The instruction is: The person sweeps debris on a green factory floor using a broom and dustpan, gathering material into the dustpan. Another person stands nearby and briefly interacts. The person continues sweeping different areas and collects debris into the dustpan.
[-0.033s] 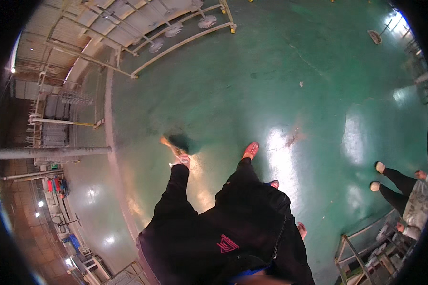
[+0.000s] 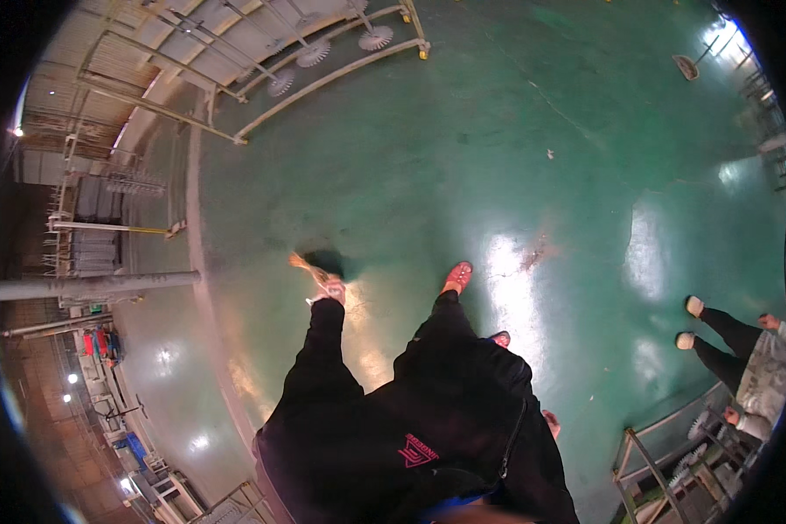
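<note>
My left hand (image 2: 333,291) is stretched out ahead of my body, low over the green floor. Its fingers are closed round a small tan brush-like bundle (image 2: 309,265), which flares out at its far end. A short white end pokes out on the near side of the hand. What the bundle is exactly is too small to tell. Beside it lies a dark shadow on the floor. My right hand (image 2: 551,424) hangs at my right side, mostly covered by my dark jacket; its fingers are not clear.
A metal rack (image 2: 323,87) with round finned discs stands at the far left. A grey pole (image 2: 96,286) juts in from the left. Another person (image 2: 760,367) is at the right beside a second metal rack (image 2: 664,463). A scoop-shaped object (image 2: 686,67) lies far right.
The scene has shifted slightly to the left in the picture. My left hand keeps hold of the tan brush-like bundle.
</note>
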The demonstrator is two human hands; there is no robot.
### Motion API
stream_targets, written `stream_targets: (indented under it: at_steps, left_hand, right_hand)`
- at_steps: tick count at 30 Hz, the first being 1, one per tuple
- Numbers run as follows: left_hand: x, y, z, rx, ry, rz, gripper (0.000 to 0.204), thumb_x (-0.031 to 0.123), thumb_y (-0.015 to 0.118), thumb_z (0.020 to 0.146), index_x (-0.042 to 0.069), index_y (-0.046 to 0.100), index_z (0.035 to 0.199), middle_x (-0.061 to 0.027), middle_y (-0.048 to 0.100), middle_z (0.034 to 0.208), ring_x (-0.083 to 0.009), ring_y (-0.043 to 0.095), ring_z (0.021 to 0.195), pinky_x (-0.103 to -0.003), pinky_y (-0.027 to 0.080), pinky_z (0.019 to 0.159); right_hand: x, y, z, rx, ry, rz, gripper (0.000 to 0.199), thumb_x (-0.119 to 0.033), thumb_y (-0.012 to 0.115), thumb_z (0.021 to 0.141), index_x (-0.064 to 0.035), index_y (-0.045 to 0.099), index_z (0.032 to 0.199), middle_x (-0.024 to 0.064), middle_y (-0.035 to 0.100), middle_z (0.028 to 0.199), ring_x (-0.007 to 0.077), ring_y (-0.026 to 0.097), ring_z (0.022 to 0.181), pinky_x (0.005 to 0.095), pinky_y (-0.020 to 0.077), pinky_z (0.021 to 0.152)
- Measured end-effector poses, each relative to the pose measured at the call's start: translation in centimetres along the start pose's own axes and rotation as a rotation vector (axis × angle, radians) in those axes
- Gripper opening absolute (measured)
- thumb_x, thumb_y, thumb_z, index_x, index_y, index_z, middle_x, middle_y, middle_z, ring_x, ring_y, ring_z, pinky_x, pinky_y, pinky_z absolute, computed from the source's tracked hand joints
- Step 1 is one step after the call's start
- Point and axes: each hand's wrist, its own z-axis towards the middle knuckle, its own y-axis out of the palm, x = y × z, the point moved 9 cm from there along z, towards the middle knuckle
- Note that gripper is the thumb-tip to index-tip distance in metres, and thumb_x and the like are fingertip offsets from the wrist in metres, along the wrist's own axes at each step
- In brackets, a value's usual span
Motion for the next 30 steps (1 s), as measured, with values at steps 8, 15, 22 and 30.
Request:
stream_targets:
  at_steps: [8,15,22,30]
  left_hand:
    - [-5.1,-1.5,18.2,0.336,-0.101,1.553,0.025,0.024,0.055,0.075,0.007,0.044,0.061,-0.0059,0.048,0.056,-0.0180,0.046,0.045,-0.026,0.037,0.036]
    - [-20.7,-12.3,22.4,0.437,-0.233,1.035,0.058,0.062,0.047,0.064,0.005,0.046,0.057,-0.0081,0.044,0.048,-0.0244,0.042,0.037,-0.037,0.034,0.036]
    - [-26.1,-12.7,17.1,0.491,-0.506,2.187,0.080,0.004,0.050,0.066,0.021,-0.001,0.126,-0.0055,0.042,0.048,-0.0163,0.043,0.035,-0.032,0.038,0.031]
    - [-36.2,-9.8,12.5,0.110,-0.998,2.021,0.023,0.003,0.054,0.065,0.010,0.034,0.074,0.0004,0.033,0.041,-0.0112,0.034,0.029,-0.028,0.026,0.027]
  right_hand:
    - [-6.3,3.4,-5.4,0.121,0.055,-0.103,0.028,-0.007,0.037,0.077,-0.0054,0.051,0.101,0.0085,0.053,0.064,0.0173,0.053,0.049,0.0292,0.0459,0.045]
    - [-7.0,8.6,-5.7,0.122,0.075,-0.177,0.027,-0.006,0.037,0.077,-0.0058,0.052,0.099,0.0104,0.055,0.065,0.0184,0.055,0.049,0.0295,0.0484,0.044]
    - [-3.9,9.4,-4.0,0.062,0.184,-0.153,0.027,-0.004,0.036,0.081,-0.0069,0.052,0.103,0.0118,0.054,0.067,0.0202,0.055,0.051,0.0313,0.0488,0.045]
    - [-5.6,7.7,0.6,0.012,0.080,-0.029,0.024,-0.005,0.036,0.082,-0.0066,0.052,0.100,0.0082,0.053,0.062,0.0174,0.053,0.047,0.0289,0.0456,0.043]
